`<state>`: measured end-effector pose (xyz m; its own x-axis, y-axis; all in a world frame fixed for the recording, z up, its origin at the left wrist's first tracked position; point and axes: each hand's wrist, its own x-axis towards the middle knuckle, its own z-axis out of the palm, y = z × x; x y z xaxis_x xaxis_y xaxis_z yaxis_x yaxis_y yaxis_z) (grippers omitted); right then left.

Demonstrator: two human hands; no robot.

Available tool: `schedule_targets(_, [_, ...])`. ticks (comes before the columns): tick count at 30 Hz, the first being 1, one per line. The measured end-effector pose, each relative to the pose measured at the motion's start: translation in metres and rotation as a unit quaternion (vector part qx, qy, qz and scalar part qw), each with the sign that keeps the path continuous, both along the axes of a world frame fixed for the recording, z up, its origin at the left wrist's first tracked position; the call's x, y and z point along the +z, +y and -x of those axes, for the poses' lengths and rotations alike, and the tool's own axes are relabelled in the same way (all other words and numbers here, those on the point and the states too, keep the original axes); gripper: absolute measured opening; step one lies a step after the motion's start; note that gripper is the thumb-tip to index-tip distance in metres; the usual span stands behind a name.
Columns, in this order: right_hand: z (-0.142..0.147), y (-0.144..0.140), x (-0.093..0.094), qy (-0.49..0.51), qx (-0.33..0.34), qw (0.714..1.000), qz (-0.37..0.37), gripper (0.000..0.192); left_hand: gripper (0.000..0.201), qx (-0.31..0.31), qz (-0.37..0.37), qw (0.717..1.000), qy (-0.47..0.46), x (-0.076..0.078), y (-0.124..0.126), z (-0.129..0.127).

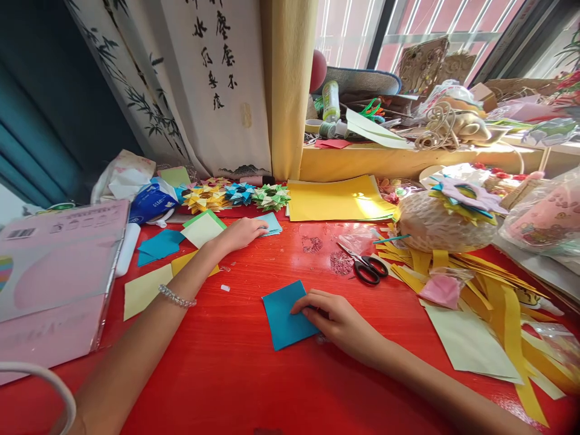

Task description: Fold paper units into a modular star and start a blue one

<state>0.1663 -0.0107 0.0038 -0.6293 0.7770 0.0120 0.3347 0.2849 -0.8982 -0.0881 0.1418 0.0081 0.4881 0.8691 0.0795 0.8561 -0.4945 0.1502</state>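
Note:
My right hand rests on the red table, its fingertips pressing the right edge of a blue paper square lying flat. My left hand reaches far forward, fingers down on a small light-blue folded paper piece. A bead bracelet circles my left wrist. Beyond the left hand sit folded paper stars in yellow, blue and green.
Black-handled scissors lie right of centre. Yellow sheets lie at the back, loose paper squares at left, a pink plastic folder far left. A woven basket and yellow strips crowd the right. The windowsill holds clutter.

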Motion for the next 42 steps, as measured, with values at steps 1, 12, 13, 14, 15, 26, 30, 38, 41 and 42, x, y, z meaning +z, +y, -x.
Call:
schedule_targets(1, [0.000, 0.000, 0.000, -0.001, 0.000, 1.000, -0.002, 0.022, 0.036, 0.000, -0.002, 1.000, 0.000, 0.000, 0.000, 0.000])
schedule_targets(12, [0.001, 0.000, 0.002, -0.009, 0.002, 1.000, -0.009, 0.023, 0.042, -0.020, -0.048, 0.999, 0.000, -0.001, -0.009, -0.001])
schedule_targets(13, [0.001, 0.000, 0.002, -0.009, 0.002, 1.000, -0.012, 0.023, 0.039, -0.021, -0.046, 0.999, 0.003, -0.002, -0.007, -0.001])
schedule_targets(14, [0.000, 0.000, 0.002, -0.009, 0.001, 1.000, -0.016, 0.023, 0.037, -0.019, -0.044, 0.999, 0.005, -0.003, -0.006, -0.001])
schedule_targets(15, [0.000, 0.000, 0.002, -0.007, 0.001, 1.000, -0.019, 0.023, 0.039, -0.015, -0.043, 0.999, 0.005, -0.004, -0.004, 0.000])
schedule_targets(26, [0.000, 0.001, 0.000, -0.004, 0.003, 1.000, -0.003, 0.022, 0.038, -0.027, -0.023, 0.999, 0.004, -0.005, 0.003, 0.004])
schedule_targets(30, [0.000, 0.001, 0.000, 0.000, 0.005, 1.000, 0.011, 0.022, 0.038, -0.018, -0.027, 0.999, 0.004, -0.003, -0.001, 0.003])
schedule_targets(38, [0.000, 0.001, 0.000, -0.006, 0.005, 1.000, 0.002, 0.022, 0.041, -0.017, -0.055, 0.998, 0.018, -0.002, -0.009, -0.001])
schedule_targets(41, [0.000, 0.001, 0.000, -0.009, 0.005, 1.000, -0.004, 0.021, 0.040, -0.020, -0.059, 0.998, 0.019, -0.005, -0.004, -0.001])
schedule_targets(42, [0.000, 0.001, 0.000, -0.010, 0.005, 1.000, -0.008, 0.021, 0.041, -0.023, -0.058, 0.998, 0.018, -0.005, -0.002, 0.000])
